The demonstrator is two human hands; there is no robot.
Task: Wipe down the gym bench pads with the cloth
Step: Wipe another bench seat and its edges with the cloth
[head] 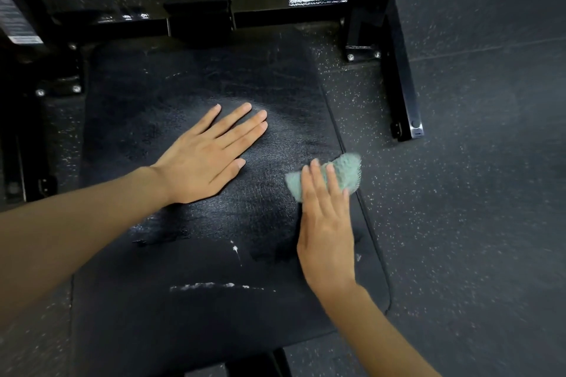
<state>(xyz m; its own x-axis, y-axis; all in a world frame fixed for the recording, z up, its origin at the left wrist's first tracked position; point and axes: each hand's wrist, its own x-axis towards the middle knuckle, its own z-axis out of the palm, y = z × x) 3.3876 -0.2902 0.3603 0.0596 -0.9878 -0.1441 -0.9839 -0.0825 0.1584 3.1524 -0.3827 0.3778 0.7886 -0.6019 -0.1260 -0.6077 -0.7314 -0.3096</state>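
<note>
Right hand (327, 232), fingers straight and close, presses cloth (346, 174) at 3 o'clock edge of pad (183, 315); left hand (202, 159) flat, fingers lightly spread. Risk: cloth could slide off; 6 o'clock streaks (214, 286) missed.

Near end of pad (190, 315) bare. Flat left hand (202, 159) blocks its middle; frame (395, 70) closes far end.

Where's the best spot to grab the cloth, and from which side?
Likely the bunched far end of the cloth, showing past the right hand, which presses it flat at the right edge of the pad. Come from the right, where it seems to overhang, and pinch that fold.
</note>
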